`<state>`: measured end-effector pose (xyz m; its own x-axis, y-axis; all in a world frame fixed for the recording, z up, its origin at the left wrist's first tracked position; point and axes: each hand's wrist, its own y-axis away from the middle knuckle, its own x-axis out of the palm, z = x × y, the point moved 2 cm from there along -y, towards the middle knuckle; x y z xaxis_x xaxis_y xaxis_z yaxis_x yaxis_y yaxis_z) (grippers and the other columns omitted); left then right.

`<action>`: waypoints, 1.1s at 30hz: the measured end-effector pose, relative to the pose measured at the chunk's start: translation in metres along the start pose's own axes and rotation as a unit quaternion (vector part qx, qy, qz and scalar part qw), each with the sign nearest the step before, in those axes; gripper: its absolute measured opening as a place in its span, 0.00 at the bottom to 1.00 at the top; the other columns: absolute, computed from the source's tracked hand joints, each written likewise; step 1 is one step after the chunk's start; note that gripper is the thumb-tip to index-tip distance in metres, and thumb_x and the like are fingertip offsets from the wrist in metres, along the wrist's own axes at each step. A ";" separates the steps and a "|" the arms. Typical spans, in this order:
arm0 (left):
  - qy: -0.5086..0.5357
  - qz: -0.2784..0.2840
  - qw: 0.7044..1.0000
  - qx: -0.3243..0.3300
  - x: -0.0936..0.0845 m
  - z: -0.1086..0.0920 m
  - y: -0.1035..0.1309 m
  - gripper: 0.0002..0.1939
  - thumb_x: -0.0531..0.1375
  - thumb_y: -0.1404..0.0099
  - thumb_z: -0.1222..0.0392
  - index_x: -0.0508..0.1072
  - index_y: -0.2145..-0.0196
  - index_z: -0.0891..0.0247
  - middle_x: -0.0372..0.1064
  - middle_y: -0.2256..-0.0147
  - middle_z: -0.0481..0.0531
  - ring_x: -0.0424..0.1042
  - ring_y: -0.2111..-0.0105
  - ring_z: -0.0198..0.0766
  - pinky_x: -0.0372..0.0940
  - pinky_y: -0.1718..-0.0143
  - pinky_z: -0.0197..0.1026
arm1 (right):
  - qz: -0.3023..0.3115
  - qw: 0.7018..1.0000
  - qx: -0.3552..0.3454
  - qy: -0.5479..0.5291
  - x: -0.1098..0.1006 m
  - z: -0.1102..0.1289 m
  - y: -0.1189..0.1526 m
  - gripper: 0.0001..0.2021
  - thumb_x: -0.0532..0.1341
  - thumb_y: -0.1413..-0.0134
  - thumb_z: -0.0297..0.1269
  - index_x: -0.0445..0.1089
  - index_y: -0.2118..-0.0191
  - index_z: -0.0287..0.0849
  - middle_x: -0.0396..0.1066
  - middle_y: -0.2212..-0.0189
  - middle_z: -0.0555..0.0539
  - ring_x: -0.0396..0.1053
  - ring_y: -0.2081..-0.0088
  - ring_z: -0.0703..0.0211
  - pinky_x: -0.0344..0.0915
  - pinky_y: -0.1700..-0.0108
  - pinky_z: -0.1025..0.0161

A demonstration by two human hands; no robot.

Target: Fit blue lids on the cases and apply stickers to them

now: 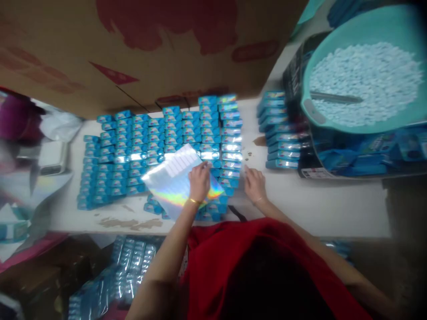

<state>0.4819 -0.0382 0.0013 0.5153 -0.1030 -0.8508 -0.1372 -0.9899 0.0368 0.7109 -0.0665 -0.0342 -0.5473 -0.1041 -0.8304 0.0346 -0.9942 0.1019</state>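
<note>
My left hand (199, 180) is over a shiny rainbow-reflecting sheet (160, 182) that carries a block of pale strips (182, 161). Its fingers are drawn together in a pinch, and blur hides what is between them. Under and around the sheet, small blue boxes (123, 151) lie in several close columns. My right hand (255, 182) is just right of the rightmost column of boxes (231, 153), several of which have a glossy top surface. The fingers of this hand are curled together toward that column; whatever they hold is too small to make out.
A large cardboard carton (167, 53) stands behind the columns. On the right, a turquoise basin (312, 100) of small pale pieces rests on a dark box of blue packs. Another stack of blue boxes (282, 153) sits beside it. Wrapped blue packs (133, 262) lie below the table edge.
</note>
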 end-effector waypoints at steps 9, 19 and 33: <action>-0.191 -0.079 0.955 -0.215 -0.085 0.132 0.002 0.20 0.53 0.36 0.56 0.68 0.48 0.64 0.69 0.52 0.67 0.62 0.51 0.60 0.50 0.50 0.60 | 0.158 0.933 -0.321 0.038 0.064 0.178 -0.067 0.24 0.47 0.39 0.25 0.60 0.38 0.38 0.60 0.39 0.40 0.58 0.47 0.46 0.58 0.50 0.51; -0.162 0.022 0.985 -0.045 -0.099 0.174 -0.035 0.16 0.50 0.33 0.56 0.72 0.53 0.60 0.69 0.57 0.60 0.63 0.53 0.51 0.49 0.50 0.53 | 0.188 0.925 -0.315 0.099 0.135 0.228 -0.083 0.27 0.44 0.41 0.23 0.54 0.35 0.35 0.48 0.33 0.42 0.57 0.47 0.43 0.58 0.53 0.49; -0.101 -0.019 0.995 0.013 -0.098 0.173 -0.003 0.12 0.50 0.33 0.64 0.72 0.59 0.60 0.67 0.47 0.61 0.61 0.47 0.52 0.47 0.46 0.56 | 0.171 0.958 -0.216 0.081 0.145 0.244 -0.082 0.31 0.48 0.46 0.20 0.55 0.36 0.36 0.48 0.33 0.45 0.55 0.51 0.43 0.59 0.54 0.48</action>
<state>0.2859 -0.0086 -0.0061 0.3411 -0.0415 -0.9391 -0.1449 -0.9894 -0.0089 0.4248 0.0068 -0.0299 -0.3067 -0.3939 -0.8665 0.5500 -0.8163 0.1764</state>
